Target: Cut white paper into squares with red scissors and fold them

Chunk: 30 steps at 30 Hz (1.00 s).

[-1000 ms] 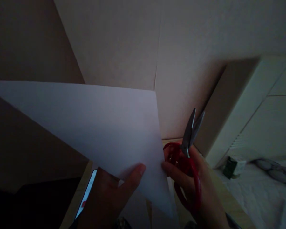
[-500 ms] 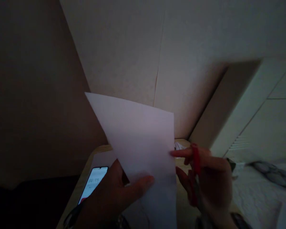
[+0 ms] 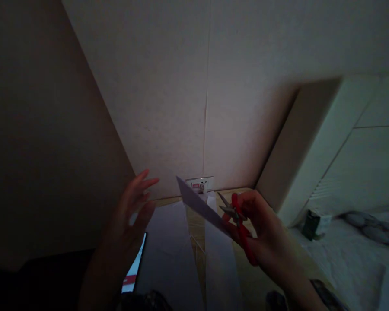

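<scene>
My right hand [image 3: 261,229] is closed around red-handled scissors [image 3: 236,220] and also pinches a white paper sheet [image 3: 199,205], which sticks up and to the left, seen nearly edge-on. My left hand [image 3: 132,203] is raised to the left of the sheet with fingers spread, holding nothing. Below the hands, two pale paper pieces [image 3: 168,250] lie on a wooden table [image 3: 194,226]. The room is dim.
A lit phone [image 3: 134,270] lies on the table under my left wrist. A wall socket [image 3: 199,185] sits at the table's back edge. A white cabinet [image 3: 343,151] stands right, with a bed [image 3: 343,255] and small dark box [image 3: 309,224] below it.
My left hand has let go of the white sheet and opened, moving up and left. The sheet has passed to my right hand and turned edge-on. The scissors stay in the right hand.
</scene>
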Each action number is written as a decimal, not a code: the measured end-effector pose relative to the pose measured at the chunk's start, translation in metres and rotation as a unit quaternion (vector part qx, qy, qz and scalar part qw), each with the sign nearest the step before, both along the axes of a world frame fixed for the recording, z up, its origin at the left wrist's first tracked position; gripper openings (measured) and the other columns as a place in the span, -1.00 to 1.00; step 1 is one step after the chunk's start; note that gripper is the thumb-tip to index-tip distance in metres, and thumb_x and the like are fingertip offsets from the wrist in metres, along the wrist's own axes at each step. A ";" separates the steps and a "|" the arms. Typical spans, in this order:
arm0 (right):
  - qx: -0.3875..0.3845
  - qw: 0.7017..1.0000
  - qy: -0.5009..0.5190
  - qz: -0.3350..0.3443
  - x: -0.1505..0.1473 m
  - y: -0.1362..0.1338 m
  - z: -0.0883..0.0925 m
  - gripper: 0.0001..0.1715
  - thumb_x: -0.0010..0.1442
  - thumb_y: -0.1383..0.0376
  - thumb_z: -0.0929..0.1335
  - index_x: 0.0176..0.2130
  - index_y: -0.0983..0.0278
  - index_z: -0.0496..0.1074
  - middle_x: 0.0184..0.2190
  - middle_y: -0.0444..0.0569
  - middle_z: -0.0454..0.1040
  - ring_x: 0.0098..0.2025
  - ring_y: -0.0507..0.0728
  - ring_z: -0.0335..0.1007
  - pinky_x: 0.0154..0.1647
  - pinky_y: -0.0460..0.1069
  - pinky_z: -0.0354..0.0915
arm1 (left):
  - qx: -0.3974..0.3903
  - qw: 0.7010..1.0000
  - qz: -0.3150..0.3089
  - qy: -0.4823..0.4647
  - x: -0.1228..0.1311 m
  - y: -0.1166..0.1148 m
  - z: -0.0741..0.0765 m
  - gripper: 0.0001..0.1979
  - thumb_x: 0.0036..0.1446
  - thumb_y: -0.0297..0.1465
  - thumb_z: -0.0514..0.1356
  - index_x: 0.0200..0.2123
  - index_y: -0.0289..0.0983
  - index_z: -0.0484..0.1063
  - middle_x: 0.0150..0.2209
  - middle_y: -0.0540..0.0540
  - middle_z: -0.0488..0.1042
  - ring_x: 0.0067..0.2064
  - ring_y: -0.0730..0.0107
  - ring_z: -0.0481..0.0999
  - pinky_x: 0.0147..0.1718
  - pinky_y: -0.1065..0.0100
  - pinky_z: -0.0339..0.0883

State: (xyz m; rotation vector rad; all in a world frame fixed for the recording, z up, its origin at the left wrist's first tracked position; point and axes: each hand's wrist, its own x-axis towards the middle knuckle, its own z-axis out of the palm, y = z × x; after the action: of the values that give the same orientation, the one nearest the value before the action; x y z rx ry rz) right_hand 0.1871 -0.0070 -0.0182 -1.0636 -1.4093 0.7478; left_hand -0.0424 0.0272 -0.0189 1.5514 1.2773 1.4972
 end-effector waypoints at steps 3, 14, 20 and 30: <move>-0.046 0.997 0.014 0.053 0.003 0.000 0.005 -0.72 0.02 0.39 0.47 -0.34 0.16 0.31 -0.44 -0.20 0.41 -0.41 0.05 0.32 -0.40 -0.07 0.25 | -0.005 0.999 -0.051 -0.009 0.006 -0.009 0.010 -0.47 0.03 -0.17 0.35 0.10 -0.09 0.45 0.22 -0.07 0.45 0.25 0.08 0.38 0.24 0.18 0.24; -0.059 0.993 -0.032 0.094 0.000 -0.007 0.023 -0.74 0.06 0.29 0.46 -0.35 0.17 0.27 -0.42 -0.16 0.42 -0.43 0.04 0.33 -0.47 -0.10 0.27 | -0.159 0.973 -0.103 -0.131 0.048 -0.033 0.034 -0.96 -0.11 -0.41 0.36 -0.55 -0.16 0.62 -0.54 0.05 0.63 -0.48 0.39 0.58 -0.48 0.48 0.39; 0.051 0.994 -0.100 0.014 0.028 -0.007 0.016 -0.70 0.04 0.31 0.49 -0.27 0.09 0.33 -0.41 -0.24 0.38 -0.42 0.03 0.31 -0.37 -0.10 0.29 | -0.117 0.975 -0.101 -0.160 0.040 -0.027 0.026 -0.97 -0.08 -0.38 0.40 -0.53 -0.16 0.64 -0.53 0.02 0.65 -0.51 0.41 0.57 -0.54 0.52 0.38; 0.011 0.963 -0.267 0.037 0.045 -0.014 0.036 -0.74 0.19 0.06 0.35 -0.21 0.11 0.25 -0.36 -0.17 0.37 -0.36 0.13 0.36 -0.42 -0.03 0.32 | -0.081 0.973 -0.102 -0.190 0.040 -0.033 0.029 -0.90 -0.07 -0.45 0.40 -0.44 -0.17 0.58 -0.50 0.07 0.62 -0.52 0.51 0.53 -0.57 0.60 0.37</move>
State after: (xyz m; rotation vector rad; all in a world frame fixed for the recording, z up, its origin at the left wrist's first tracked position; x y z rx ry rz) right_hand 0.2321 -0.0208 0.0182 -1.2573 -1.9178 0.5110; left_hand -0.0025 -0.0058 0.0103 1.1803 0.9609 1.4343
